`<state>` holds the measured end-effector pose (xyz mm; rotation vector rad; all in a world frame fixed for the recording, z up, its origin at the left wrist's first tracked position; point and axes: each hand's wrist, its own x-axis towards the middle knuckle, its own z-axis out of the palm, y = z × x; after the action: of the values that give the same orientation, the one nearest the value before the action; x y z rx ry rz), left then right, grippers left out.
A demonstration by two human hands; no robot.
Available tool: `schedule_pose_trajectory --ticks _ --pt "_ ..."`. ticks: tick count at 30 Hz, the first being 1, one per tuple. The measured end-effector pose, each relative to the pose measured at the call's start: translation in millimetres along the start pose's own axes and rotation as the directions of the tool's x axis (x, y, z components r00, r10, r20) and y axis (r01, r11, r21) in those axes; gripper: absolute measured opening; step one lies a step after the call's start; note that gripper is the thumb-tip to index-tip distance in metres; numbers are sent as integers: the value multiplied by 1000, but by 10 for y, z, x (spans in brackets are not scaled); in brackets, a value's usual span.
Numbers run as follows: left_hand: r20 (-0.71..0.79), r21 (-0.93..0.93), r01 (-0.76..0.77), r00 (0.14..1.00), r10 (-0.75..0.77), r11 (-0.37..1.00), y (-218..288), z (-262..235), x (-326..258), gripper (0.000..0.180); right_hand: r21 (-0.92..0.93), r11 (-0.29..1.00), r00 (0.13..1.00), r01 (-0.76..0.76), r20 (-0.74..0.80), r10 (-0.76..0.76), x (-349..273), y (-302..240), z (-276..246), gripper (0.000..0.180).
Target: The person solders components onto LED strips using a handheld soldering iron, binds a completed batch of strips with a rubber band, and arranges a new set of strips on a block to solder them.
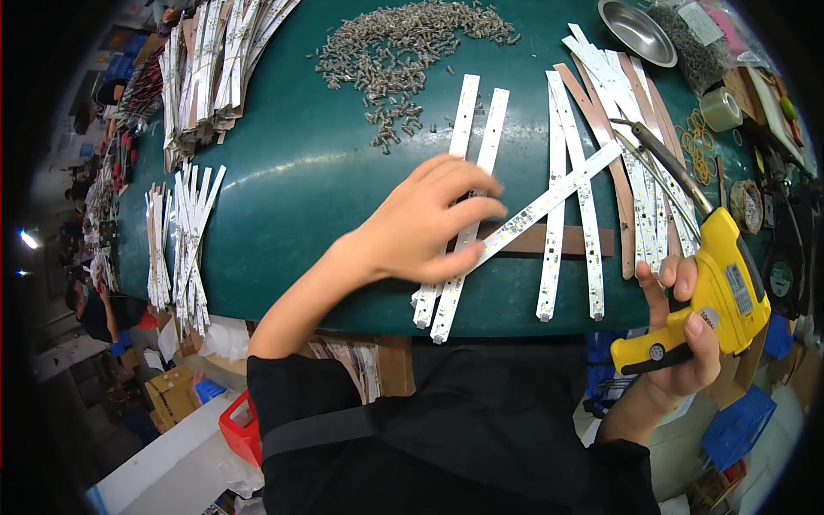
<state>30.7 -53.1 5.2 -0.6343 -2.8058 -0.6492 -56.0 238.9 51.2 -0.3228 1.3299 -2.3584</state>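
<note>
Over the near middle of the green table, my left hand [433, 219] reaches across white LED strips, its fingers bent and apart. Its thumb is at the lower end of a slanting LED strip [549, 202], whether pressing on it I cannot tell. That strip crosses two upright LED strips [553, 206] to the right. Beneath the hand lie more LED strips [491, 129], partly hidden by it. My right hand [682, 330] is closed round a yellow soldering gun [725, 279], whose metal tip points up and left, near the slanting strip's upper end.
A brown bar [592, 241] lies under the strips. Small metal parts [386, 51] are heaped at the far middle. Strip bundles [202, 77] lie left, others [635, 112] right. A metal bowl [637, 33], rubber bands [697, 142] and a tape roll [721, 110] are at the right.
</note>
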Motion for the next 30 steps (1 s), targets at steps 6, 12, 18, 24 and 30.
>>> schedule_pose_trajectory --ticks 6,12,18,24,30 --pt "-71 91 529 848 -524 844 533 -213 -267 25 419 900 993 -121 49 111 131 251 -48 67" --pt "249 -323 775 623 -741 543 715 -175 -727 17 501 834 973 -230 136 187 226 456 38 64" --pt "601 -502 853 461 -654 140 775 -180 -710 29 453 847 960 -278 167 225 330 617 95 57" --pt "785 -519 847 419 -456 -115 829 -103 -520 28 407 857 948 -315 180 263 382 660 167 56" --pt "624 -653 744 423 -657 -141 861 -34 -472 33 387 867 945 -314 210 249 391 695 233 53"
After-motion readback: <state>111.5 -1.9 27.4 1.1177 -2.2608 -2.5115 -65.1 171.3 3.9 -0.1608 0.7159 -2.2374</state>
